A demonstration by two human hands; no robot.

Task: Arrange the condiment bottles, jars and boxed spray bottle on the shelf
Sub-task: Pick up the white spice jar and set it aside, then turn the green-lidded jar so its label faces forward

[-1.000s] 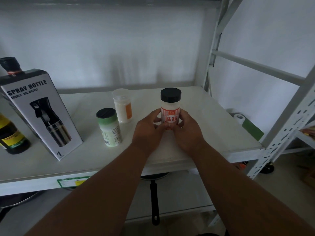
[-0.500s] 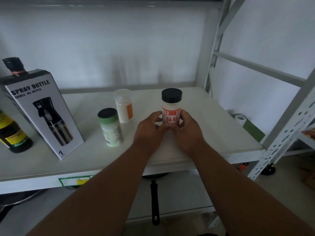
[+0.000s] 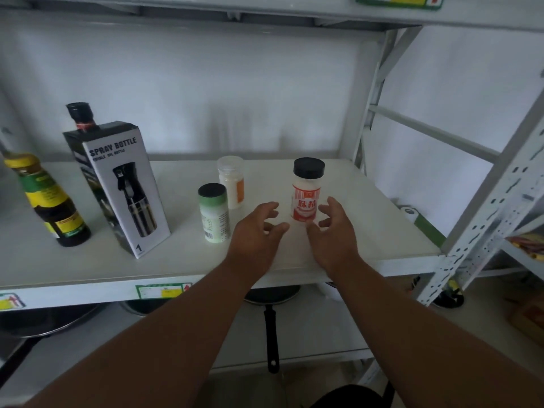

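the red-label jar [image 3: 306, 192] stands upright on the shelf [image 3: 368, 231], toward its right front, between the two hands and touching neither. the left hand [image 3: 259, 231] and right hand [image 3: 332, 228] hover just beside it, fingers spread wide and curled, holding nothing. it looks like light plastic with a black screw cap – stiff enough to squeeze, though the smooth label could slip, so a grip round the waist below the cap seems safest. counted: three small jars – this one, a green-label jar [image 3: 214, 213] and a white jar [image 3: 232, 181] just behind it – plus one spray bottle box [image 3: 123, 187], one yellow-label bottle [image 3: 50, 201], and what seems a second dark bottle [image 3: 81, 116] mostly hidden behind the box.
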